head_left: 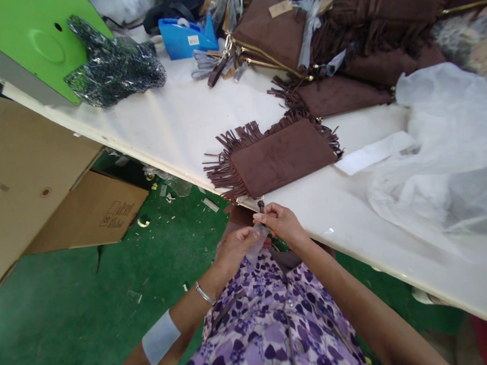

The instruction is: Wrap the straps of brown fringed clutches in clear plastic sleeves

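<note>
A brown suede-look fringed pouch point(282, 160) lies flat at the table's near edge, its fringe spread to the left and along the far side. From its near zip corner a short brown wrist strap point(261, 206) hangs toward my lap. My right hand point(281, 222) is closed, thumb and fingers pinching at this strap. Just left of it and lower, my left hand point(237, 246) is closed on a small see-through plastic sleeve point(257, 242). The two hands nearly touch, and the fingertips partly hide the strap's end.
More brown fringed pouches point(343, 94) are piled at the back right. A blue tape dispenser point(187, 38) and a black plastic-wrapped bundle point(117, 74) stand near a green metal panel point(34, 42). White plastic bags point(462, 134) cover the right side. Cardboard boxes point(88, 212) sit left.
</note>
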The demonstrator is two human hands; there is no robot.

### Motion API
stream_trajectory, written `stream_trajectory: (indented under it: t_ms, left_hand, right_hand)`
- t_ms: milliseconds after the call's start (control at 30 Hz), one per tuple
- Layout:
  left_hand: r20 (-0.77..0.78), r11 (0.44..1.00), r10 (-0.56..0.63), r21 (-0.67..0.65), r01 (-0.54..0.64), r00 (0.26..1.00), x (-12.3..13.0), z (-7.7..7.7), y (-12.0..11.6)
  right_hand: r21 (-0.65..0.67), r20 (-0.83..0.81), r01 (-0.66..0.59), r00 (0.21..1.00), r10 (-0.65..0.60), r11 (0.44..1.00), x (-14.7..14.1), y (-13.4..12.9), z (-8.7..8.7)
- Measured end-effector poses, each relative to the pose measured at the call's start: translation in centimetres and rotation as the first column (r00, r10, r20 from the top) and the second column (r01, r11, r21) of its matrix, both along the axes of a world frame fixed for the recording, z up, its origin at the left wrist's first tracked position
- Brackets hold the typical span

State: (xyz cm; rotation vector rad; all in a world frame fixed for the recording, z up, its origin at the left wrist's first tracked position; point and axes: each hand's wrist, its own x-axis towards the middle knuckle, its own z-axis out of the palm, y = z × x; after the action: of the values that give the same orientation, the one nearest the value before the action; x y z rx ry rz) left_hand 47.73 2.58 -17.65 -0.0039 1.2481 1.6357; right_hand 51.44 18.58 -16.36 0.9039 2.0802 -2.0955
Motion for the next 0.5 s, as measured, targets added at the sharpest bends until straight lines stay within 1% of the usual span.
stream_trajectory:
  t_ms: [67,133,200,267,400,433,500]
  left_hand:
    - [0.014,0.998,0.047,0.038,-0.048,0.999,0.3,0.1,0.7]
    - [0.015,0.996,0.088,0.03,-0.088,0.996,0.5,0.2,1.4]
    - [0.03,0.991,0.131,0.025,-0.132,0.991,0.5,0.3,2.0]
    - [0.061,0.983,0.178,0.035,-0.18,0.982,0.6,0.5,2.3]
    - [0.143,0.962,0.267,0.021,-0.273,0.953,0.8,0.8,2.6]
    - [0.177,0.955,0.289,0.022,-0.297,0.941,0.9,0.8,2.6]
    - [0.252,0.936,0.326,0.048,-0.348,0.911,1.1,0.7,2.7]
  right_hand:
    - [0.112,0.023,-0.046,0.999,0.043,0.993,0.2,0.4,0.2]
    - [0.222,0.041,-0.099,0.995,0.093,0.97,0.5,0.8,0.6]
    - [0.287,0.045,-0.139,0.99,0.132,0.948,0.9,1.3,1.2]
    - [0.273,0.046,-0.156,0.988,0.149,0.949,1.5,1.7,1.7]
    - [0.152,0.06,-0.165,0.986,0.157,0.975,2.8,2.1,1.9]
    - [0.15,0.069,-0.173,0.984,0.164,0.973,2.9,2.1,1.9]
    - [0.192,0.102,-0.195,0.979,0.179,0.962,3.0,2.1,2.0]
